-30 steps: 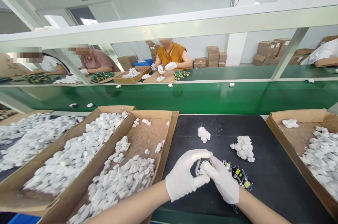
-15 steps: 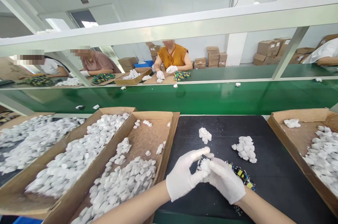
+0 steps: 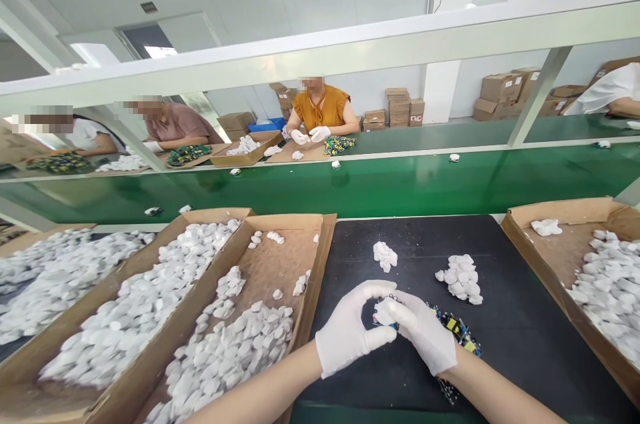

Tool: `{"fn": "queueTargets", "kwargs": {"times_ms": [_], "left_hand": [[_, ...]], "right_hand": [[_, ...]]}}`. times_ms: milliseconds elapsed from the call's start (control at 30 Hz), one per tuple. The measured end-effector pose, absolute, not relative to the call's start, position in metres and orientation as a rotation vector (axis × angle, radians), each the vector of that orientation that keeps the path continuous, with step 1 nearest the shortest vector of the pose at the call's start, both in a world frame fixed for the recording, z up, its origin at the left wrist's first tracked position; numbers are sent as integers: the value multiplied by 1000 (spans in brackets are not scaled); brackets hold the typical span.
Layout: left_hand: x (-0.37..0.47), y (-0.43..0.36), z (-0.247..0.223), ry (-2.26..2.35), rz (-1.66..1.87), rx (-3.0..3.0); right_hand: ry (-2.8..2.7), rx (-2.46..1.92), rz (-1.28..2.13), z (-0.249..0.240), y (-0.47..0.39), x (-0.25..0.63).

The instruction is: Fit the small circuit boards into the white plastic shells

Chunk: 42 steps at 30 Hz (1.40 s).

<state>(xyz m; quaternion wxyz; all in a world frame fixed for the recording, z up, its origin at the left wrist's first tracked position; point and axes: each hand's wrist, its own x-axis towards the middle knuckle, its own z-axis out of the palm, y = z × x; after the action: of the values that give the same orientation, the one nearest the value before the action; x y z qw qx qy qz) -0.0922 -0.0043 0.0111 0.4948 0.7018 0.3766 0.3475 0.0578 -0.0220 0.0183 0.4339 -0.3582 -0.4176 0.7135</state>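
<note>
Both my gloved hands meet over a black work mat (image 3: 360, 384). Between them is a small circuit board (image 3: 393, 326) with a white round pad (image 3: 384, 312) on top, which hides most of it. My left hand (image 3: 353, 327) curls its thumb and fingers around the left side of the board. The thumb of my right hand (image 3: 427, 334) presses on the pad, its other fingers partly hidden behind. Just right of that hand lies a heap of circuit boards (image 3: 463, 334) with yellow and black parts. Two small piles of white pads, a left pile (image 3: 385, 256) and a right pile (image 3: 460, 279), lie beyond.
Cardboard trays of white pads stand on the left (image 3: 313, 317) and right (image 3: 525, 247). A green conveyor belt (image 3: 400, 187) runs behind, carrying several padded boards. A pale frame beam (image 3: 320, 54) crosses above it. Across the belt, several co-workers sit, including a person in orange (image 3: 320, 111).
My right thumb has shifted onto the white pad, which now shows more fully over the board. My left thumb and fingers look wider apart. The whole view has shifted slightly.
</note>
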Motion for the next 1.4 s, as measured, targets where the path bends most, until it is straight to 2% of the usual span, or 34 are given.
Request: {"fn": "queueTargets", "kwargs": {"times_ms": [267,433,833,1233,1400], "left_hand": [[-92,-5,7,872,969,1438],[-95,-4,9,846,921,1601],[-92,-14,24,651,763,1269],[-93,-16,23,763,847,1349],[-97,-15,26,683,770,1397]], "right_hand": [[-968,-561,1958,16,-21,57],[-990,-424,2015,21,-25,57],[-1285,-616,1777,-1,-24,56],[-1176,-643,1878,7,-29,52],[-1072,-582,1937,5,-32,46]]}}
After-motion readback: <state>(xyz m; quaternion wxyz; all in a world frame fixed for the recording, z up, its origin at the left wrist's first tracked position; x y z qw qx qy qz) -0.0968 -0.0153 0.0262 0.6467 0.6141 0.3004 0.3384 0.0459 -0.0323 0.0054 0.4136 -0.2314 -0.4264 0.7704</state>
